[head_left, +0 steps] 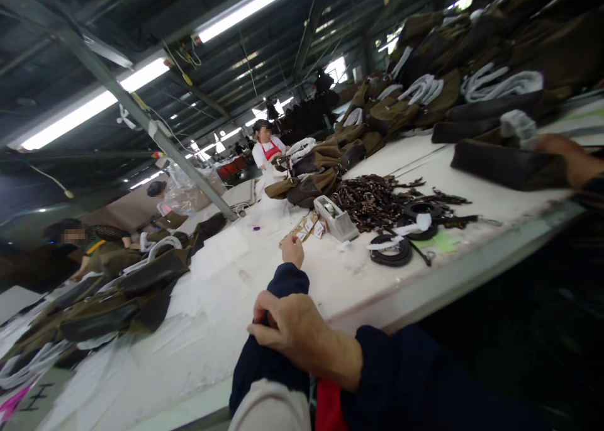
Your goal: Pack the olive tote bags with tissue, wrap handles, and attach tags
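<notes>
My left hand (293,251) reaches out over the white table, seen from behind with its fingers curled. It is beside a small heap of white-and-brown tags (309,225); whether anything is in its fingers is hidden. A dark blue sleeve (289,280) covers that forearm, with a pale cuff or cover (271,407) nearer to me. My right hand (295,330) lies across the left forearm, thumb and fingers closed on the sleeve's cloth. Just beyond the tags stands a grey tape dispenser (336,218).
Dark straps with metal fittings (372,198) lie heaped right of the dispenser, near coiled black straps (391,250). Brown bags (306,189) with white-wrapped handles are piled behind. Another person's hand (569,157) touches a bag at right. Co-workers stand across the table (212,349).
</notes>
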